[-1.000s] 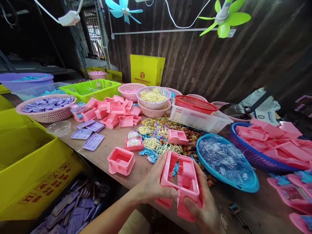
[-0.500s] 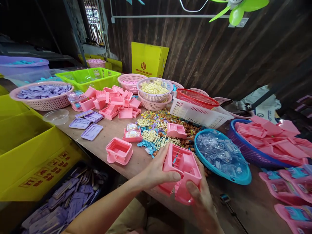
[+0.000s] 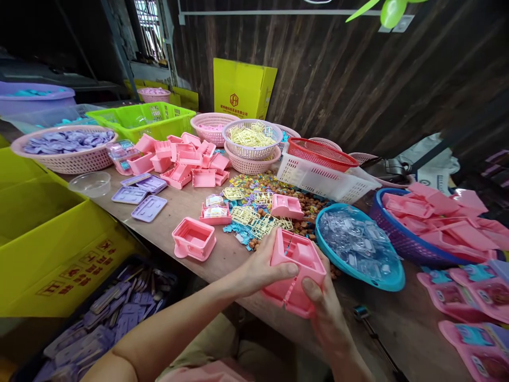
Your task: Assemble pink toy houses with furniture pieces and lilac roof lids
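Observation:
Between my hands is a pink plastic box [image 3: 292, 284] made of two parts, with a narrow gap running down its front. My left hand [image 3: 262, 270] is closed on its left part, thumb along the near face. On the right part, my right hand [image 3: 324, 297] grips with the thumb pressed to the front. Left of them a similar pink box [image 3: 194, 240] stands on the table. Behind my hands lie pale yellow frames [image 3: 244, 216], small blue pieces [image 3: 240, 231] and a pink part [image 3: 287, 207].
A blue tray of clear plastic parts [image 3: 397, 284] and a purple basket of pink pieces [image 3: 417, 252] stand right. Pink shells [image 3: 181, 159] are heaped at back left. Purple plates [image 3: 149, 208] lie nearer. A yellow carton [image 3: 71, 254] and a stick-like device [image 3: 371, 334] flank me.
The gap between the two parts of the pink box has narrowed as my hands press them together. The view has tilted slightly downward.

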`<state>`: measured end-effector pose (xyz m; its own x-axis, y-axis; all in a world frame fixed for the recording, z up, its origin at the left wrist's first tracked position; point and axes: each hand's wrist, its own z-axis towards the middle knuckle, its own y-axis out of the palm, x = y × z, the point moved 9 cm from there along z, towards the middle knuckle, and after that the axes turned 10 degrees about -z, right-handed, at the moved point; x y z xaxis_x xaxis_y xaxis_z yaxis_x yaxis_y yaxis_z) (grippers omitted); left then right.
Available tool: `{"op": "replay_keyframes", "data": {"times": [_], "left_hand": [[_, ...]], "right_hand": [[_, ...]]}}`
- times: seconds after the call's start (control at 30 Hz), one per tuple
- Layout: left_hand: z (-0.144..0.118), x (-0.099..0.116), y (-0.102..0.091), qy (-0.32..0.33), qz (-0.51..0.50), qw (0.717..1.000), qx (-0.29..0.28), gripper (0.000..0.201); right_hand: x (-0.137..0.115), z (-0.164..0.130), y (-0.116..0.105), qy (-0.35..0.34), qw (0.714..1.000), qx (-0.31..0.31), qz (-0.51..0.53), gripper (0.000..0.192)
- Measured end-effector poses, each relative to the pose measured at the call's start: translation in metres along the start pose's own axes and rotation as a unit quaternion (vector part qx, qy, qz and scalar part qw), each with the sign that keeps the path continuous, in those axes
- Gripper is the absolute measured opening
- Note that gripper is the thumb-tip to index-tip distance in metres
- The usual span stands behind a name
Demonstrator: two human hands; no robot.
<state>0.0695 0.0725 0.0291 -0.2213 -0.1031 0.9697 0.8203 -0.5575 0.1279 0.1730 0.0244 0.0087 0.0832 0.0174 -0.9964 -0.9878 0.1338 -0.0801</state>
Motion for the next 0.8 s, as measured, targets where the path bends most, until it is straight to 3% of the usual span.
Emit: {"op": "replay_keyframes", "data": {"times": [0.37, 0.6, 0.8], "left_hand": [[0.004, -0.01, -0.001, -0.033, 0.024, 0.998, 0.04, 0.087], [0.006, -0.012, -0.001, -0.036, 0.022, 0.998, 0.05, 0.079], [0.004, -0.021, 0.0, -0.055, 0.003, 0.997, 0.062, 0.084]], "right_hand": [[0.023, 0.003, -0.004, 0.017, 0.998, -0.035, 0.038, 0.074], [0.021, 0.007, -0.004, 0.029, 0.999, -0.04, 0.018, 0.071], [0.024, 0.007, -0.006, 0.012, 1.0, -0.028, 0.008, 0.071]]}}
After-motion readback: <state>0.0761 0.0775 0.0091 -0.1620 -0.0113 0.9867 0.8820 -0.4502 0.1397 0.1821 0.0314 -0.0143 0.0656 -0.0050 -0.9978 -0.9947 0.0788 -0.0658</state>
